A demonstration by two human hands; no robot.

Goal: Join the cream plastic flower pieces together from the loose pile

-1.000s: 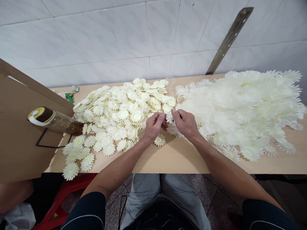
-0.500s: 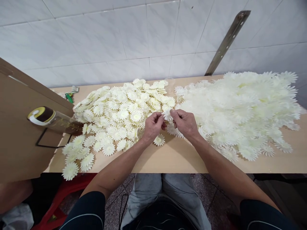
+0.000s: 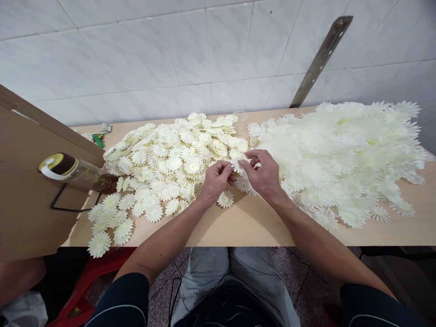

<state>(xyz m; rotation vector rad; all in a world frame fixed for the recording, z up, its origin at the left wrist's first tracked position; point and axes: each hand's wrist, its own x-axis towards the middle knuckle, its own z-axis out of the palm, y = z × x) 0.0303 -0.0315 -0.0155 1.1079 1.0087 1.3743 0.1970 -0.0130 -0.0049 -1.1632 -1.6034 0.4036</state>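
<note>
My left hand (image 3: pixel 217 180) is closed, its thumb and forefinger pinching the edge of a white artificial flower head (image 3: pixel 236 165). On the flower's other side, the thumb tip of my right hand (image 3: pixel 264 172) reaches its petals, while the fingers stand apart from the thumb. Left of my hands spreads a heap of creamy flower heads with yellowish centres (image 3: pixel 170 159). A larger, whiter heap of flower heads (image 3: pixel 340 159) lies to the right. One loose flower head (image 3: pixel 225 199) rests on the table just below my left hand.
The wooden table (image 3: pixel 245 227) runs along a tiled wall (image 3: pixel 143 59). A cardboard panel (image 3: pixel 30 181) and a bottle with a dark liquid (image 3: pixel 81 172) stand at left. A metal bracket (image 3: pixel 322 61) leans on the wall. Another person's arm (image 3: pixel 20 279) shows at lower left.
My right hand's fingers have lifted and spread away from the thumb at the flower head. My left hand keeps its pinch in about the same place.
</note>
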